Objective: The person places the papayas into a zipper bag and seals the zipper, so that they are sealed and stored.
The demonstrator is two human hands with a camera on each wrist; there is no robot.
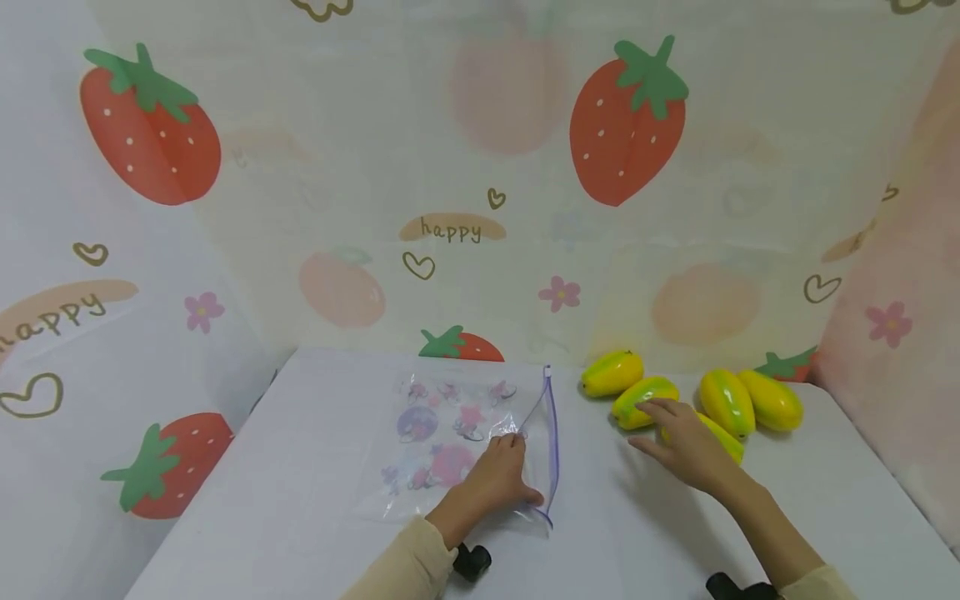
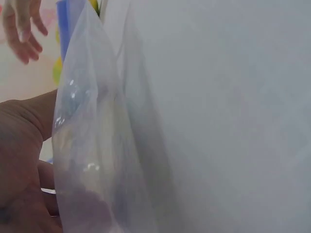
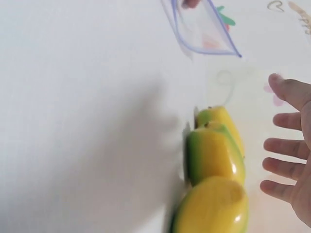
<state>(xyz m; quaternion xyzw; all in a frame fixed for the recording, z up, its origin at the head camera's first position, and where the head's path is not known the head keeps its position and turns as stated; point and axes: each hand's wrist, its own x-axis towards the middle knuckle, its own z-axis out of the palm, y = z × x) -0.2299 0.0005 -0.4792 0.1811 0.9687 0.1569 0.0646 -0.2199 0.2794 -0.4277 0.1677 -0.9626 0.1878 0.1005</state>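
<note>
A clear plastic zip bag [image 1: 420, 492] with pink and purple pictures lies on the white table, its purple-edged mouth facing right. My left hand [image 1: 491, 479] grips its upper film near the mouth, thumb and fingers apart. In the left wrist view, the raised film [image 2: 92, 145] partly covers the fingers. The bag's mouth [image 3: 209, 48] gapes in the right wrist view. My right hand [image 1: 690, 450] reaches over several yellow-green mangoes [image 1: 645, 402], fingers spread and holding nothing. A mango [image 3: 214, 208] also shows beside that hand in the right wrist view.
The white table [image 1: 277, 467] meets a backdrop [image 1: 525, 250] printed with strawberries, hearts and flowers behind it. More mangoes [image 1: 772, 400] sit at the back right, close to the backdrop. Black devices [image 1: 472, 562] are worn at both wrists.
</note>
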